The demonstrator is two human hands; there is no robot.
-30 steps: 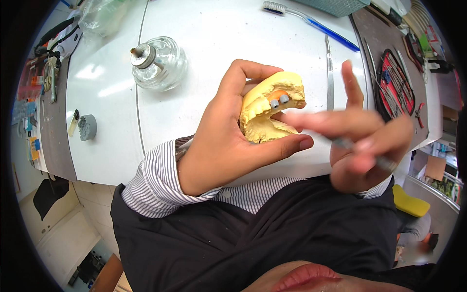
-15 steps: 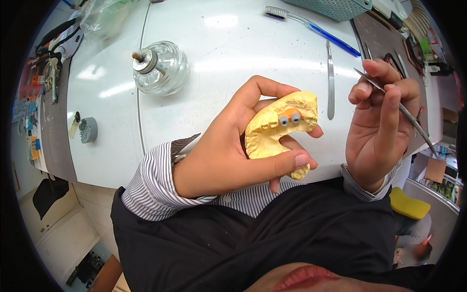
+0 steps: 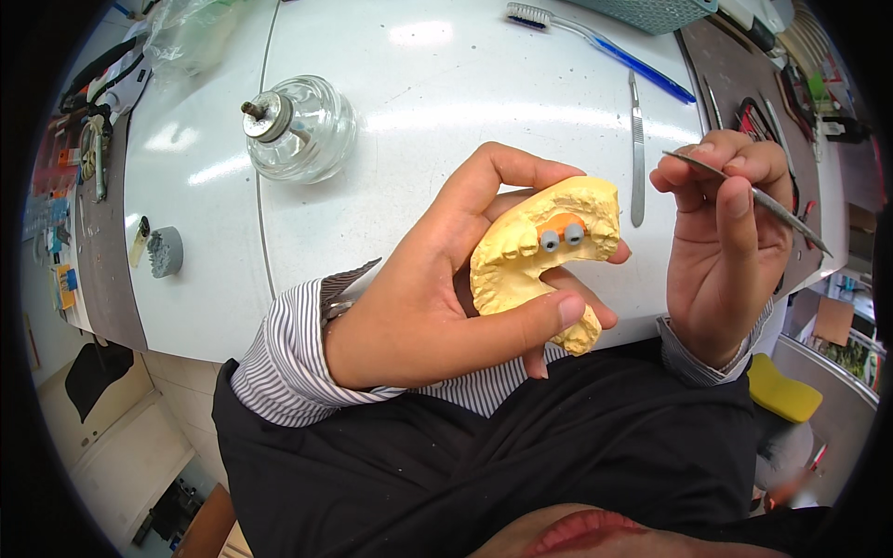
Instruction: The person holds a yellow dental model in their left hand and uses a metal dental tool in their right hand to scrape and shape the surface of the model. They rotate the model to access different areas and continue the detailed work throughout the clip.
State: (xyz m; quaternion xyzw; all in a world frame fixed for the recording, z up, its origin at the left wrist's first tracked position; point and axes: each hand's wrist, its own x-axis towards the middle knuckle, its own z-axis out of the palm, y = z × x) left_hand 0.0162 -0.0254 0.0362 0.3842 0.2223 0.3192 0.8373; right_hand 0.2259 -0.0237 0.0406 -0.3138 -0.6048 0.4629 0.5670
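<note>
My left hand (image 3: 437, 307) is closed around a yellow plaster dental model (image 3: 507, 270), a curved jaw arch with its teeth turned up toward me. Set in the arch is an orange patch (image 3: 558, 224) with two small grey cylinders (image 3: 562, 237), each with a dark hole in its end. To the right of the model, and apart from it, my right hand (image 3: 730, 223) pinches a thin pointed metal carving tool (image 3: 777, 206) between thumb and fingers. One sharp tip points up to the left; the other end slants down to the right.
A glass spirit lamp (image 3: 302, 130) with an unlit wick stands at left, near a small grey ridged block (image 3: 166, 252). Beyond my right hand lie a scalpel (image 3: 637, 153) and a blue-handled brush (image 3: 619, 60). A teal basket (image 3: 651, 13) sits at the far edge.
The dental model has shifted slightly right and tilted a little in my left hand. In my right hand, the carving tool has turned flatter and moved slightly left.
</note>
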